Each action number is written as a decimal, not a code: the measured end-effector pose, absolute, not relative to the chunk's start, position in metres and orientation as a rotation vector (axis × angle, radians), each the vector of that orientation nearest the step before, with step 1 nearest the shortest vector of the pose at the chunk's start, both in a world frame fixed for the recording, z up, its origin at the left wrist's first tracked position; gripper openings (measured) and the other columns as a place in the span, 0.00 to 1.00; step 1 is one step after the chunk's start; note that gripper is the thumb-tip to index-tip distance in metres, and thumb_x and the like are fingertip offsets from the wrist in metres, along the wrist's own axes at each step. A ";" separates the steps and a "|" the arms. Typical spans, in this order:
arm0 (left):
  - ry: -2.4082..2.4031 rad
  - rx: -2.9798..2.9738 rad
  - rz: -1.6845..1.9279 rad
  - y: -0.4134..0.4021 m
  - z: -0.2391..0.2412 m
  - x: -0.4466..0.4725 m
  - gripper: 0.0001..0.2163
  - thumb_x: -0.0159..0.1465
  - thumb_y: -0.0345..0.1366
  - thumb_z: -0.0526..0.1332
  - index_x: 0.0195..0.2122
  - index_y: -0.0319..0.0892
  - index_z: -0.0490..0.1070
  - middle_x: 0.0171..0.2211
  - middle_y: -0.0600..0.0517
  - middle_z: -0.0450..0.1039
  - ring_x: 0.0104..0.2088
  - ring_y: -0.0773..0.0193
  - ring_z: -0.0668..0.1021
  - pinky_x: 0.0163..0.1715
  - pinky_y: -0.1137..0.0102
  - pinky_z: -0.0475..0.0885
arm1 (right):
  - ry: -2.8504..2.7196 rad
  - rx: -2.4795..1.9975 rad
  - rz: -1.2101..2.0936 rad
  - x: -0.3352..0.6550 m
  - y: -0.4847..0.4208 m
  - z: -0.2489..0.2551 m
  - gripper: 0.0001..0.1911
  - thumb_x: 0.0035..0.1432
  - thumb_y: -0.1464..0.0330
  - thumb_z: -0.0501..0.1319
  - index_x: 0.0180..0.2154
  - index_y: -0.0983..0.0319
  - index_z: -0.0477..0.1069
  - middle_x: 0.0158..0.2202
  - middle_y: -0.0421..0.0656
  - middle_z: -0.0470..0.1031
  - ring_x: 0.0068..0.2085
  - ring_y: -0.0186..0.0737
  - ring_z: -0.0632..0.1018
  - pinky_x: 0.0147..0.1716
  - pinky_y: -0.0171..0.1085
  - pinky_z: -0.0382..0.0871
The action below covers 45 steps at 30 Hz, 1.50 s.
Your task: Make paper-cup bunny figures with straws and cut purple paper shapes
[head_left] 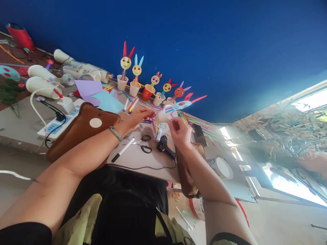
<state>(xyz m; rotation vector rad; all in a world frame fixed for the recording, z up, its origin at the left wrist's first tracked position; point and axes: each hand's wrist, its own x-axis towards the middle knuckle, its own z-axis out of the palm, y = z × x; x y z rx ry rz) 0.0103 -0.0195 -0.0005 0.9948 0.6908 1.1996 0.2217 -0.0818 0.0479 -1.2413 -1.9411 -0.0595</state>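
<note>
A white paper cup (163, 115) is tipped on its side above the table, with purple strips at its mouth and a light blue paper rabbit head (183, 104) with red ears beyond it. My right hand (181, 132) pinches the cup near its rim. Just left of the cup's base, my left hand (136, 118) has its fingertips pressed together; whatever is between them is too small to make out. Below the hands lie black-handled scissors (146, 149), a white marker (123, 149) and a black glue gun (166, 148) with its cord.
Rabbit figures in paper cups (134, 88) line the blue wall. On the left are a brown cushion (76, 136), a power strip (55, 127), coloured paper (109, 101) and stacked cups (41, 86). A white-lidded tub (224, 167) and a dark phone-like block (200, 135) stand right.
</note>
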 end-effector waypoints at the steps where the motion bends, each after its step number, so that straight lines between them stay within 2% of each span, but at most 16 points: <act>1: 0.704 0.986 1.187 -0.019 0.000 0.011 0.15 0.52 0.48 0.73 0.33 0.42 0.81 0.35 0.48 0.81 0.40 0.61 0.80 0.43 0.66 0.69 | -1.939 -1.252 -0.071 0.223 -0.080 0.048 0.08 0.64 0.61 0.59 0.36 0.59 0.71 0.25 0.37 0.70 0.25 0.34 0.69 0.28 0.35 0.63; 7: 0.826 0.898 1.157 -0.016 -0.001 0.013 0.14 0.55 0.47 0.68 0.30 0.40 0.80 0.32 0.47 0.81 0.35 0.62 0.79 0.39 0.67 0.69 | -1.932 -1.313 -0.138 0.232 -0.069 0.047 0.09 0.63 0.60 0.59 0.34 0.59 0.70 0.25 0.38 0.72 0.26 0.36 0.71 0.29 0.36 0.63; 12: 0.845 1.008 1.185 -0.017 -0.004 0.011 0.17 0.46 0.45 0.76 0.31 0.39 0.81 0.30 0.48 0.79 0.33 0.63 0.77 0.36 0.66 0.68 | -1.958 -1.325 -0.128 0.232 -0.068 0.048 0.10 0.63 0.60 0.59 0.33 0.59 0.71 0.23 0.38 0.71 0.25 0.36 0.71 0.28 0.36 0.62; 17: 0.819 1.019 1.220 -0.020 -0.001 0.010 0.19 0.37 0.44 0.79 0.21 0.39 0.75 0.23 0.52 0.74 0.31 0.63 0.75 0.36 0.66 0.68 | -1.971 -1.318 -0.093 0.223 -0.069 0.052 0.10 0.63 0.60 0.58 0.35 0.59 0.71 0.23 0.37 0.71 0.25 0.36 0.71 0.29 0.35 0.62; 19: 0.826 1.031 1.229 -0.022 -0.001 0.011 0.20 0.38 0.46 0.79 0.18 0.40 0.71 0.21 0.53 0.72 0.29 0.65 0.73 0.34 0.68 0.68 | -1.971 -1.313 -0.095 0.219 -0.069 0.053 0.10 0.63 0.60 0.59 0.35 0.59 0.71 0.23 0.37 0.71 0.25 0.35 0.71 0.29 0.35 0.62; 21: 0.813 1.077 1.228 -0.024 0.000 0.012 0.20 0.42 0.48 0.78 0.20 0.40 0.72 0.22 0.53 0.72 0.29 0.66 0.73 0.33 0.69 0.67 | -1.971 -1.303 -0.078 0.215 -0.068 0.054 0.10 0.63 0.60 0.59 0.35 0.59 0.71 0.23 0.37 0.71 0.25 0.35 0.71 0.29 0.35 0.62; 24: 0.736 1.127 1.216 -0.027 0.002 0.014 0.18 0.48 0.48 0.76 0.32 0.39 0.80 0.31 0.50 0.78 0.33 0.64 0.75 0.36 0.68 0.68 | -1.969 -1.301 -0.033 0.211 -0.067 0.054 0.10 0.64 0.60 0.58 0.36 0.59 0.71 0.24 0.37 0.71 0.25 0.35 0.70 0.29 0.35 0.61; 27: 0.683 1.100 1.244 -0.028 0.004 0.015 0.21 0.50 0.47 0.75 0.41 0.40 0.81 0.38 0.47 0.81 0.38 0.62 0.77 0.40 0.67 0.69 | -1.976 -1.300 -0.002 0.208 -0.068 0.053 0.10 0.64 0.60 0.58 0.35 0.59 0.71 0.24 0.37 0.70 0.25 0.35 0.70 0.28 0.35 0.61; 37: 0.730 0.975 1.378 -0.022 0.000 0.016 0.16 0.51 0.47 0.73 0.32 0.39 0.80 0.31 0.50 0.78 0.33 0.66 0.75 0.38 0.69 0.70 | -2.149 -1.293 -0.030 0.207 -0.072 0.051 0.09 0.64 0.62 0.58 0.33 0.59 0.71 0.26 0.39 0.73 0.25 0.34 0.69 0.28 0.34 0.59; 45: 0.794 1.373 1.411 -0.027 0.001 0.013 0.12 0.57 0.45 0.67 0.30 0.41 0.79 0.32 0.52 0.77 0.38 0.61 0.75 0.42 0.68 0.70 | -2.174 -1.357 -0.014 0.204 -0.071 0.049 0.09 0.63 0.62 0.58 0.35 0.59 0.73 0.26 0.40 0.74 0.25 0.35 0.70 0.27 0.34 0.59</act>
